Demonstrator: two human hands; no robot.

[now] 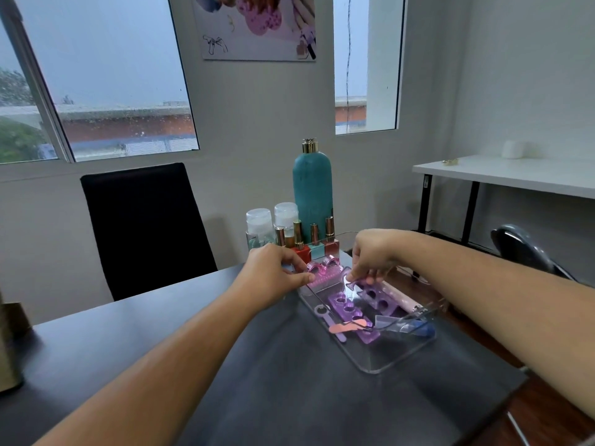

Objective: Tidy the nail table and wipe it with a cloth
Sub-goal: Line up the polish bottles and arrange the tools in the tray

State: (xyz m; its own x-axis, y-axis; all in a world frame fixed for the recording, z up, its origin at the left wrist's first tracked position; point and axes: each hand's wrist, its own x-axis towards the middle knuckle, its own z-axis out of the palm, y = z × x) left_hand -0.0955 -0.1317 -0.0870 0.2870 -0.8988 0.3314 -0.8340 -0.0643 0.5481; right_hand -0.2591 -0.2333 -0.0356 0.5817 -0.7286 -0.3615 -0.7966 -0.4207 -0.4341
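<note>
A clear plastic tray [373,365] sits on the dark table [128,333] at its right side. In it lie a pink nail brush [323,278], two purple toe separators [347,305], a pink file and small tools [344,328]. My left hand [273,272] pinches the pink nail brush at the tray's far left corner. My right hand [370,255] reaches into the tray's far end and pinches the end of the right purple toe separator [375,292]. No cloth shows.
Behind the tray stand a tall teal bottle [312,191], two clear bottles [259,226] and several nail polish bottles [301,244]. A black chair [145,226] faces the table's far side. A white table [515,175] stands at right, and a tan object [9,346] sits at the left edge.
</note>
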